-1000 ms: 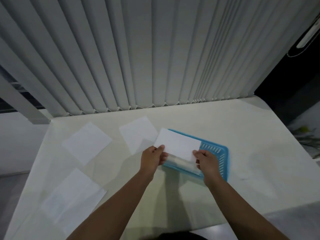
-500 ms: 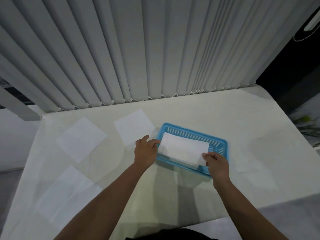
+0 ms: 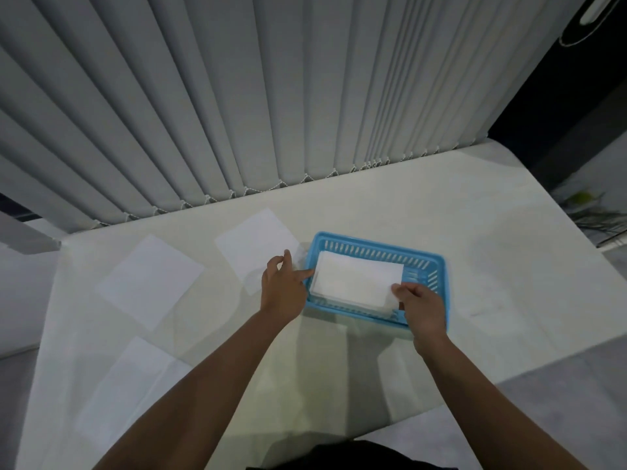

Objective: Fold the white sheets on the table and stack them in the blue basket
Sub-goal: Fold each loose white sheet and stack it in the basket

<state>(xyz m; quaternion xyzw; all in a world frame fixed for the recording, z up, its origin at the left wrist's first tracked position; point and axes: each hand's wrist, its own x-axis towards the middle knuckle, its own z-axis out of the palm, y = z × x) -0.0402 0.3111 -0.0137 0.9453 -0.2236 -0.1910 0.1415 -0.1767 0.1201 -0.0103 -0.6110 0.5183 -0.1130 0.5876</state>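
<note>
Paper: the folded sheet (image 3: 356, 279) in the blue basket (image 3: 437, 266) looks light and limp; we'd handle its edges.
Right hand (image 3: 422, 308): pinches its near corner.
Left hand (image 3: 283, 288): spread, probably touching nothing.

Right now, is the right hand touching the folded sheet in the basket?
Touching. In the head view the right hand pinches the near right corner of the folded sheet lying in the blue basket.

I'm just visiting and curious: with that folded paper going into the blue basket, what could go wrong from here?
Two risks, as I judge it. The right hand pinches one corner of the folded sheet; lifting away carelessly could drag it askew or open the fold. The left hand rests at the blue basket rim, beside an unfolded sheet; pulling back could nudge the light basket or crumple that sheet.
</note>
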